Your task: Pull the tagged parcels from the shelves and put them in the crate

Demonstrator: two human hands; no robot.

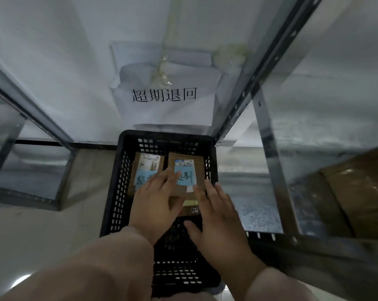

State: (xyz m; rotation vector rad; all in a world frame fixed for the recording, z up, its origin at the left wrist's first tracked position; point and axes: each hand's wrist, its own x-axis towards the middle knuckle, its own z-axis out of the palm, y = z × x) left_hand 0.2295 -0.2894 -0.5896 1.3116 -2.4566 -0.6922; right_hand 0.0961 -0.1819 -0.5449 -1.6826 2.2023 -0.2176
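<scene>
A black perforated crate stands on the floor against the wall. Inside it lie brown cardboard parcels with blue handwritten tags: one at the left, one at the right, and a third lower down with a yellow note, mostly hidden by my hands. My left hand rests flat on the parcels, fingers spread, its fingertips on the right parcel's blue tag. My right hand lies flat beside it, fingers on the right parcel's near edge. Neither hand visibly grips anything.
Metal shelving rises at the right, with a brown parcel on its shelf. Another metal rack stands at the left. A paper sign with printed characters hangs on the wall above the crate.
</scene>
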